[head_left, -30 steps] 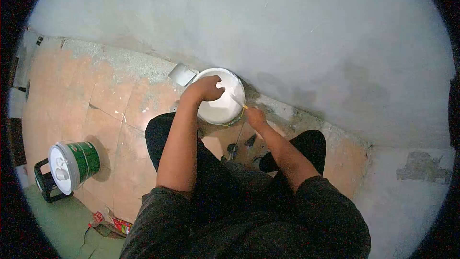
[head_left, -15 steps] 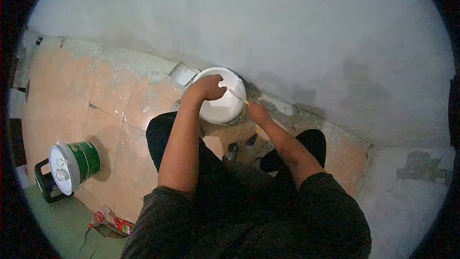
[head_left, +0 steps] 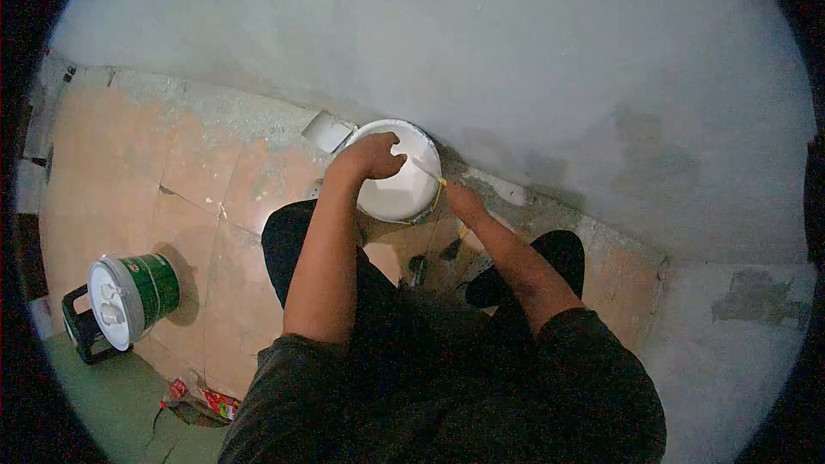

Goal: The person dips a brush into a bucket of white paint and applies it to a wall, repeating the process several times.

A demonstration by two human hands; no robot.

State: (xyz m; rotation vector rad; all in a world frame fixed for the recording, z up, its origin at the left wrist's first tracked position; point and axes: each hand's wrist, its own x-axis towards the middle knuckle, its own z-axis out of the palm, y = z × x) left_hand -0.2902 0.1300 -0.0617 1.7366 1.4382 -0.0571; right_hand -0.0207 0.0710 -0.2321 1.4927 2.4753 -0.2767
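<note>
A round white bucket (head_left: 397,203) of smooth white paste stands close to the wall. Above its left part is my left hand (head_left: 371,155), with fingers curled and the thumb apart from the forefinger; what they grip, if anything, blends into the white behind. My right hand (head_left: 466,204), just outside the right rim, is closed round a yellow-handled putty knife (head_left: 427,170). The knife's pale, paste-coated blade reaches over the bucket toward my left hand. A flat, greyish square plate (head_left: 328,131) lies against the bucket's left side.
A green-and-white paint pail (head_left: 155,285) with a white lid and dark handle lies to the left. Below it is a red package (head_left: 220,404). The grey wall (head_left: 516,51) rises just beyond the bucket. Paste spots mark the tiled floor (head_left: 103,180).
The putty knife and my right hand have shifted very slightly. My left hand and the bucket look the same.
</note>
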